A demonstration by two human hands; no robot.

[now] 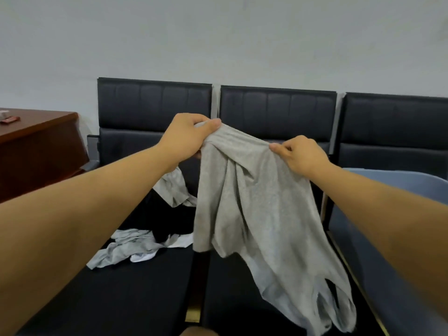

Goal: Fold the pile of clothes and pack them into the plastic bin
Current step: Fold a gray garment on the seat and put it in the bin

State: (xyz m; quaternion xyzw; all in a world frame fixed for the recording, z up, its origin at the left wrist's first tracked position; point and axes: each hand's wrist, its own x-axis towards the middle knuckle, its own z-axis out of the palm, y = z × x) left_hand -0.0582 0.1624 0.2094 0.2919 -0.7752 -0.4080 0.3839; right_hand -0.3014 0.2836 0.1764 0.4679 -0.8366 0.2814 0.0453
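A grey garment [254, 209] hangs in the air above the black seats, held up by both hands along its top edge. My left hand [188, 134] grips one bunched corner at the upper left. My right hand [299, 152] pinches the edge farther right. The cloth drops in loose folds toward the lower right. On the left seat, behind and below it, lies a pile of clothes [145, 241] in grey, white and black. A blue plastic bin [388, 226] stands at the right, partly hidden by my right forearm.
A row of black padded chairs [155, 105] stands against a pale wall. A brown wooden table [36, 141] with small items on top is at the left. The black seat cushion [135, 292] in front of the pile is near me.
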